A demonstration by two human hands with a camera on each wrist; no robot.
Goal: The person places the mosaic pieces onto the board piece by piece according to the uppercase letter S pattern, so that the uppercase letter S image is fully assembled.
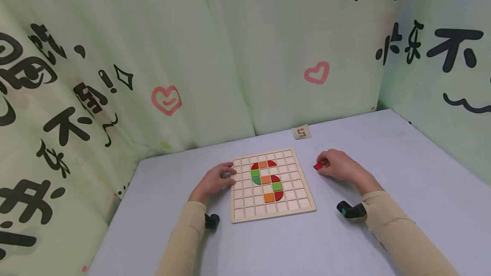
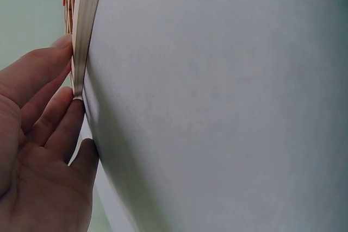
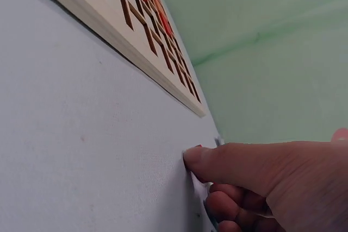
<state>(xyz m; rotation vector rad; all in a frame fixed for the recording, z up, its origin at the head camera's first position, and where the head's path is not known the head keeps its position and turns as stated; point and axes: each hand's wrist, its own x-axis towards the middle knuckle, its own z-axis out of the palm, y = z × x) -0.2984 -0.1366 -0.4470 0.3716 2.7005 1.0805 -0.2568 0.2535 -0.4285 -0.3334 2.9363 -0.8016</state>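
A square wooden grid board (image 1: pixel 243 213) lies on the table. Red rounded tiles (image 1: pixel 278 195), orange square tiles (image 1: pixel 269 198), green square tiles (image 1: pixel 277 186) and a darker green rounded tile (image 1: pixel 256 180) form an S-like curve in its cells. My left hand (image 1: pixel 215 181) rests its thumb and fingertips on the board's left edge, the fingers fairly straight. To the right of the board, my right hand (image 1: pixel 341 166) pinches a small red tile (image 1: pixel 317 166) between thumb and fingers, close to the tabletop. In the right wrist view, the thumb (image 3: pixel 228 161) hides most of that tile.
Behind the board lies a small card (image 1: pixel 301 131) printed with a grid and an S-like figure. A pale green curtain (image 1: pixel 230 76) with writing and hearts hangs behind the table (image 1: pixel 291 246). Each wrist wears a dark camera, one seen beside the right sleeve (image 1: pixel 399 229).
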